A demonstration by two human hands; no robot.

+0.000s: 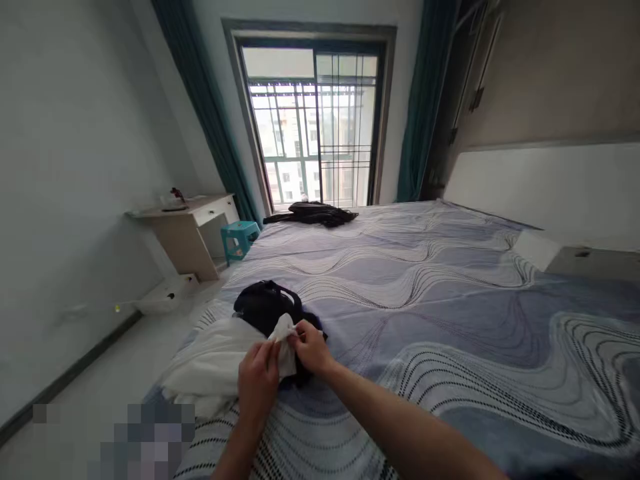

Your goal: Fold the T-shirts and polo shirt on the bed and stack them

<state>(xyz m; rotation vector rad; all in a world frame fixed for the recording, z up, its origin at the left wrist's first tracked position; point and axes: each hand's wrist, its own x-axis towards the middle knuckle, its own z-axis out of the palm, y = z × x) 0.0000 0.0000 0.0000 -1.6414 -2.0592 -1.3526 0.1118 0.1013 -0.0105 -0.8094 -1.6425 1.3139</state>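
Cloth (286,329), white and bunched, was held between left hand (259,375) and right hand (312,348) above the near part of a patterned bed (373,313).
Both were closed on it, pinching its folds; whether it joined the pale fabric (213,357) just left could not be told. Black fabric (263,304) lay just beyond it, and a dark garment (320,214) lay well apart at the bed's far edge.
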